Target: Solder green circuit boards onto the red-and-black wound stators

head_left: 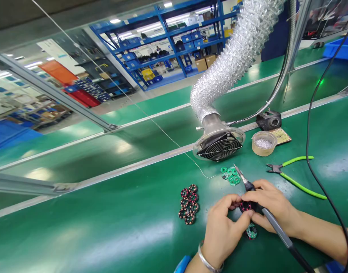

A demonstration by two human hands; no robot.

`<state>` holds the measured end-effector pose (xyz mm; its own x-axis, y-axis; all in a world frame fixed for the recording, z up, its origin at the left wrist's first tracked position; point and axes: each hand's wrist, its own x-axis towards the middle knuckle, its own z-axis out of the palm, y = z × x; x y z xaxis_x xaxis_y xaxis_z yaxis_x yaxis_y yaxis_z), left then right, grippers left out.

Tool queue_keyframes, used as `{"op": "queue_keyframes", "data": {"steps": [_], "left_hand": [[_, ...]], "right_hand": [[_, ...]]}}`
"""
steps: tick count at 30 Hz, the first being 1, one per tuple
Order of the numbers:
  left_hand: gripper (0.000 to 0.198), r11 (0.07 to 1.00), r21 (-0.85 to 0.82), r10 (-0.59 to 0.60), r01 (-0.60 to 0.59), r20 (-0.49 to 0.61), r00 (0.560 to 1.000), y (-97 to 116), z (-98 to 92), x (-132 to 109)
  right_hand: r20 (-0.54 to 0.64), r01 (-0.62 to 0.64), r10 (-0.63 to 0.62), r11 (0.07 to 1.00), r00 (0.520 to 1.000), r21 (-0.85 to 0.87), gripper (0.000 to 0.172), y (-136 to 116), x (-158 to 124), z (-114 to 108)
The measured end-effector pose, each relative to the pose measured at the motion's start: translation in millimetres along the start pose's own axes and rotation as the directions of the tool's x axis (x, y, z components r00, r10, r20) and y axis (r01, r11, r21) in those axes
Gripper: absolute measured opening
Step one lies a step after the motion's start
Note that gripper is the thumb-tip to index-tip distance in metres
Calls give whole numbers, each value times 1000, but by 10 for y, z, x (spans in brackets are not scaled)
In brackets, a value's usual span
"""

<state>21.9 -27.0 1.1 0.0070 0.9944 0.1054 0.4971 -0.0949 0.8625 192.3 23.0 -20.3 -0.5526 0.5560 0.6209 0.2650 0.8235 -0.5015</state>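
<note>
My left hand [222,223] pinches a small ring-shaped motor stator [245,206], black with reddish windings, between thumb and fingers. My right hand [276,203] is closed around a soldering iron [276,224], and its fingertips also touch the stator. The iron's tip points up and left, near a pile of small green circuit boards [233,177]. Just below the fingers, a round part with a green board [251,231] lies on the green worktop [128,242]. Left of my hands, several stators [189,207] with copper and reddish windings are grouped in two rows.
A fume extractor fan [222,147] on a silver duct [227,60] hangs ahead. Thin solder wire [162,131] comes down to the worktop. Green-handled cutters [297,178], a round tub [264,143] and an iron stand [269,120] sit right. A black cable [310,144] crosses there.
</note>
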Motion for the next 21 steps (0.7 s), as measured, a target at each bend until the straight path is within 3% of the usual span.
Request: {"op": "queue_keyframes", "data": {"steps": [4, 9, 13, 17, 21], "left_hand": [[17, 975, 157, 163, -158, -21, 986, -63, 43, 15], [20, 937, 260, 246, -231, -27, 969, -142, 149, -27], [19, 899, 353, 292, -260, -40, 956, -182, 219, -58], [19, 877, 428, 256, -219, -32, 966, -193, 231, -46], [23, 929, 310, 196, -202, 50, 979, -197, 120, -1]], "right_hand": [[128, -80, 77, 997, 989, 16, 36, 28, 1, -80], [246, -177, 150, 980, 958, 91, 47, 42, 27, -160], [231, -200, 167, 972, 958, 127, 43, 46, 32, -179], [235, -195, 159, 971, 959, 141, 37, 41, 47, -190], [105, -168, 152, 972, 983, 165, 37, 4, 41, -163]]}}
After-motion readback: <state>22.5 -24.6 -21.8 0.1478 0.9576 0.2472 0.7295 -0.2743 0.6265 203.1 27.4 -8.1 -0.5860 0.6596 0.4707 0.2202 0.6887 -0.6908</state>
